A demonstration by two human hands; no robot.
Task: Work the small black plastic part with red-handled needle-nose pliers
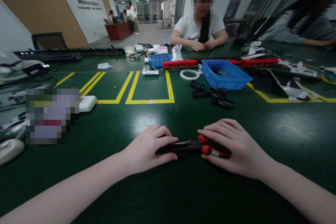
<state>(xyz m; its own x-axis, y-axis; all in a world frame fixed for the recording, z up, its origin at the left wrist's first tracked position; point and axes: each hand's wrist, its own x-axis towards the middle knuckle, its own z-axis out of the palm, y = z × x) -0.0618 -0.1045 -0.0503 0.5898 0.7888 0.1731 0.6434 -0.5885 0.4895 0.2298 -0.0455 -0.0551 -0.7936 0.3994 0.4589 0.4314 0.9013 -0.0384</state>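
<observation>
My right hand (237,147) is closed around the red-and-black handles of long-nose pliers (194,146), just above the green tabletop. The pliers' jaws point left, toward my left hand (149,150). Between the thumb and fingers of that hand is a small black piece (163,149), mostly covered by the fingers. The jaw tips reach this piece; whether they grip it is too dark to tell. Farther back on the right, several loose black plastic pieces (216,92) lie in a heap.
A blue bin (225,77) stands behind the heap, beside a roll of tape (189,74). A smaller blue bin (159,60) and red strips (180,63) are farther back. To the left lie a white box (88,103) and a mouse (10,150). A person sits opposite.
</observation>
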